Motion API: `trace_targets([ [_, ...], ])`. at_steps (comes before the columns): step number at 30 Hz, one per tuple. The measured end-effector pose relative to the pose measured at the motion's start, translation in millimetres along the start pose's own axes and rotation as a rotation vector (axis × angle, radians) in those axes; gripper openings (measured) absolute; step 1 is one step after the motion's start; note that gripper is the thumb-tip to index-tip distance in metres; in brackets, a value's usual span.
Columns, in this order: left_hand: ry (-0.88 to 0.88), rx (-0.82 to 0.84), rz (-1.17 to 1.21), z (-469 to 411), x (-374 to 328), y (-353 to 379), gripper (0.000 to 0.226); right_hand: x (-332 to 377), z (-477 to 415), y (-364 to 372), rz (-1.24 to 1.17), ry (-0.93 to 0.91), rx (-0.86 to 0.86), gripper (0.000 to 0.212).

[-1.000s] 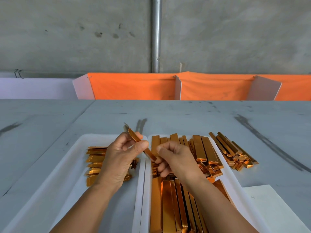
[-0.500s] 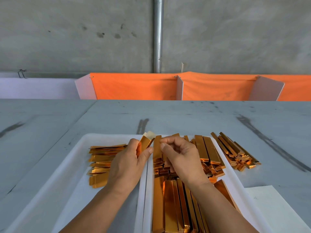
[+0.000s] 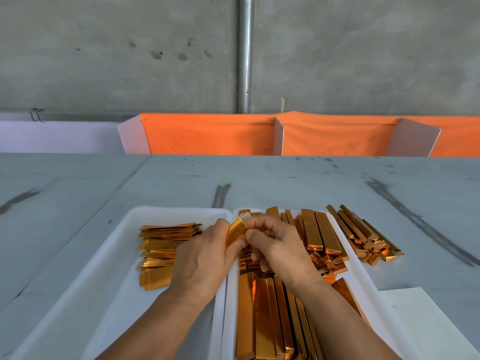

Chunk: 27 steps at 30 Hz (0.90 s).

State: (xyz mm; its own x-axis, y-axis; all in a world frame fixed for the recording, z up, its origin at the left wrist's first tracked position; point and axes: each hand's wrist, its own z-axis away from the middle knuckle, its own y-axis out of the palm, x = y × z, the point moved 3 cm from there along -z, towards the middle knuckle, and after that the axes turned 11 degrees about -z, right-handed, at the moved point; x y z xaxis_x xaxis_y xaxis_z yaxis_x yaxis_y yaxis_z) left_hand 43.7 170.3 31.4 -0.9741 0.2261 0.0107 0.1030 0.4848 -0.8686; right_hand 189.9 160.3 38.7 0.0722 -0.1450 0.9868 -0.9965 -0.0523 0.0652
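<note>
A small gold foil box (image 3: 235,230) is held upright between both hands, its pale open end pointing away from me. My left hand (image 3: 205,258) grips its lower part with thumb and fingers. My right hand (image 3: 278,248) pinches its side with curled fingers. Below the left hand, a white tray (image 3: 114,255) carries a stack of flat gold box blanks (image 3: 163,253). Under the right hand, a second white tray (image 3: 363,279) is filled with formed long gold boxes (image 3: 270,318).
Several more gold boxes (image 3: 363,237) lie in a heap on the grey table (image 3: 285,183) right of the trays. A white sheet of paper (image 3: 420,323) lies at the near right. Orange cloth dividers (image 3: 207,133) line the table's far edge.
The gold piece went from a flat slanted strip to an opened box held upright. Both hands drew closer together over the gap between the trays.
</note>
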Motion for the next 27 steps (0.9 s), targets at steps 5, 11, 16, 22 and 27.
trace_targets([
  [5, 0.041, -0.016, -0.074, 0, -3, -3, 0.041, -2, -2, -2, 0.116, -0.014, -0.042, 0.012],
  [11, 0.128, -0.006, -0.049, 3, -11, -2, 0.04, -2, -4, -4, 0.431, -0.132, -0.111, 0.038],
  [16, 0.084, 0.002, 0.026, 1, -9, -3, 0.042, 0, -4, -8, 0.25, -0.15, -0.18, 0.025],
  [22, 0.09, 0.028, 0.071, 2, -5, -2, 0.047, -2, -5, -7, 0.087, -0.127, -0.113, 0.027],
  [27, 0.096, 0.044, 0.061, 3, -3, -1, 0.049, -1, -6, -11, 0.217, -0.196, -0.161, 0.019],
])
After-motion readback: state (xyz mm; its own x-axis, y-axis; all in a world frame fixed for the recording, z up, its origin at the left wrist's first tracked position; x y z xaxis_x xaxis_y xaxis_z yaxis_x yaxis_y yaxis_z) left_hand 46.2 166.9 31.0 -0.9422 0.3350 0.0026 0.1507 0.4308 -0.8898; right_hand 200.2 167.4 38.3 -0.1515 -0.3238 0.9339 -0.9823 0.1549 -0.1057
